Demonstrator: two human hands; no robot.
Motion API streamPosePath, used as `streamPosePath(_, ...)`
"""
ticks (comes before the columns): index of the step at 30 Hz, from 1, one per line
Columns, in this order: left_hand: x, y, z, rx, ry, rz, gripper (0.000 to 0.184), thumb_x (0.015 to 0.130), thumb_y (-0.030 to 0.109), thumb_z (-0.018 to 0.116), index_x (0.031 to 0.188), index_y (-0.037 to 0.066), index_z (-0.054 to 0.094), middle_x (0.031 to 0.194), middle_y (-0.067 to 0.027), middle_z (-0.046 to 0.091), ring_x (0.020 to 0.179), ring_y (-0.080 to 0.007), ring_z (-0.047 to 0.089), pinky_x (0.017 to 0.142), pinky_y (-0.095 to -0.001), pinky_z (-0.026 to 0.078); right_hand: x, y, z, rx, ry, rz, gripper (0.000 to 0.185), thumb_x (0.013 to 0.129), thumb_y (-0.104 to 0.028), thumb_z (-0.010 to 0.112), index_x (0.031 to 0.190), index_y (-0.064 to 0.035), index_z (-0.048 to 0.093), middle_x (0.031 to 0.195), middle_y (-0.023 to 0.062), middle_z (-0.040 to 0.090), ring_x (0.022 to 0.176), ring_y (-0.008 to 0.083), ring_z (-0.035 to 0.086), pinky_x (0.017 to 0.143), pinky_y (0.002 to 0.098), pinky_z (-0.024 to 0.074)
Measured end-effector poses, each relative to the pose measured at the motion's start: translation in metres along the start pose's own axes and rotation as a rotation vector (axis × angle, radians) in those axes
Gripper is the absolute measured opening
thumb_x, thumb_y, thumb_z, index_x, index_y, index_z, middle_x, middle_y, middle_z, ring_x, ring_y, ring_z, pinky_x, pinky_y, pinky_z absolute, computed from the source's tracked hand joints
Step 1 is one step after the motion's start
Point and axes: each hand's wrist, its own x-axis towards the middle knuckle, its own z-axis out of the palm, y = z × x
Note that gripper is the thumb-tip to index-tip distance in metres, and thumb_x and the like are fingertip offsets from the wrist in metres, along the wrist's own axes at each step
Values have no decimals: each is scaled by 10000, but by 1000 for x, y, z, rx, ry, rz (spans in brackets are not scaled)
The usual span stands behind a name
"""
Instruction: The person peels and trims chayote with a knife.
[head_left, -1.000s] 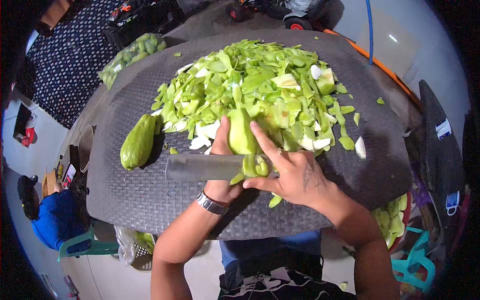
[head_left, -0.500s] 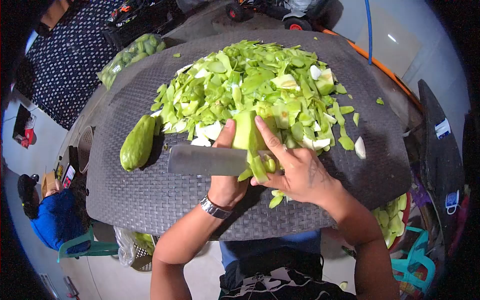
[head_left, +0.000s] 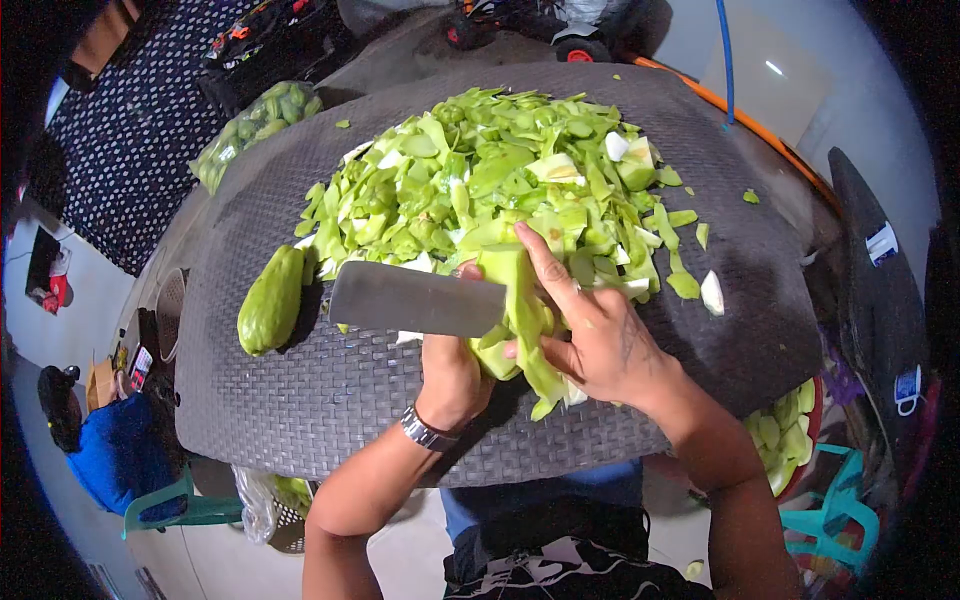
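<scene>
My left hand point(head_left: 455, 375) is wrapped round a pale green, partly peeled chayote point(head_left: 497, 262), mostly from below. In my right hand point(head_left: 610, 345) is a wide-bladed knife point(head_left: 415, 300), its blade pointing left across the chayote. The handle is hidden by my fingers. A long strip of green peel point(head_left: 530, 340) hangs over the blade near my right fingers. Beyond my hands lies a large heap of green peelings point(head_left: 480, 170) with some white pieces. One whole unpeeled chayote point(head_left: 271, 300) rests left of the heap.
The dark woven table point(head_left: 300, 420) is under everything. Past its back left edge is a plastic bag of chayotes point(head_left: 255, 130). A basin of peeled pieces point(head_left: 782, 435) sits low at the right, near a green stool point(head_left: 835, 510). A person in blue point(head_left: 122, 450) sits at the left.
The knife has moved up along the chayote and its blade has tilted. A longer peel strip now hangs by my right hand. The chayote has tipped, and the view has shifted slightly.
</scene>
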Motion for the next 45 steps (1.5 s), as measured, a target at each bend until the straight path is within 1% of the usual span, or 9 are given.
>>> streamPosePath(4, 0, 5, 1, 249, -84, 96, 606, 1017, 481, 491, 1357, -14, 574, 1186, -177, 700, 1008, -266, 719, 875, -372, 597, 1, 1, 1, 227, 28, 99, 816, 983, -389, 690, 1619, -51, 306, 993, 318, 698, 940, 478, 707, 837, 494, 560)
streamPosePath(8, 9, 17, 1, 197, -157, -99, 630, 1044, 528, 435, 1359, 0, 571, 1123, -171, 695, 919, -255, 711, 744, -361, 601, 2, 0, -6, 774, -160, 595, 768, 1021, -576, 583, 1578, -77, 407, 739, 92, 664, 610, 219, 657, 567, 347, 524)
streamPosePath(9, 9, 22, 4, 199, -174, -170, 678, 1054, 587, 392, 1344, 2, 575, 1085, -166, 695, 865, -260, 702, 672, -372, 593, 8, -13, -29, 1004, -228, 754, 786, 1016, -690, 489, 1539, -104, 469, 623, -10, 542, 438, 75, 466, 402, 258, 386)
streamPosePath(15, 21, 26, 4, -156, -41, -155, 621, 1062, 575, 449, 1323, 29, 585, 1134, -162, 706, 972, -281, 714, 820, -401, 591, 7, 8, -27, 1331, -262, 1010, 1059, 964, -843, 295, 1514, 57, 378, 593, 65, 584, 315, 89, 385, 333, 265, 342)
streamPosePath(19, 28, 23, -2, -138, 110, -109, 539, 1056, 523, 521, 1268, 40, 630, 1170, -143, 712, 1050, -275, 711, 949, -409, 567, 6, -9, -11, 566, -153, 564, 968, 954, -701, 583, 1559, 22, 361, 727, 195, 691, 593, 277, 690, 546, 365, 541)
streamPosePath(22, 17, 31, -9, -69, -33, -228, 641, 1051, 619, 443, 1347, 72, 595, 1249, -139, 695, 1103, -275, 702, 981, -442, 565, 2, -12, 5, -52, 49, 1, 1017, 901, -621, 699, 1597, 9, 308, 966, 270, 699, 910, 407, 690, 814, 461, 543)
streamPosePath(24, 17, 26, -8, -222, -92, -235, 666, 1060, 629, 406, 1403, 78, 556, 1300, -132, 679, 1131, -269, 698, 998, -446, 566, -1, -26, 6, -67, -132, 124, 1040, 869, -570, 763, 1604, 11, 309, 1229, 334, 671, 1240, 473, 630, 1081, 495, 481)
streamPosePath(38, 13, 15, -14, -114, -4, -152, 616, 1064, 588, 433, 1386, 75, 548, 1251, -139, 688, 1112, -272, 700, 994, -438, 567, -4, -23, 16, -218, -132, 89, 920, 895, -578, 721, 1577, -41, 415, 1086, 291, 713, 1016, 412, 724, 934, 467, 559)
streamPosePath(45, 9, 6, 9, 11, 173, -23, 586, 1055, 539, 481, 1369, 53, 570, 1240, -146, 697, 1100, -267, 707, 979, -432, 576, 0, -13, 8, 48, -88, 160, 889, 924, -550, 707, 1581, -34, 402, 1231, 333, 660, 1174, 465, 659, 1012, 484, 520)
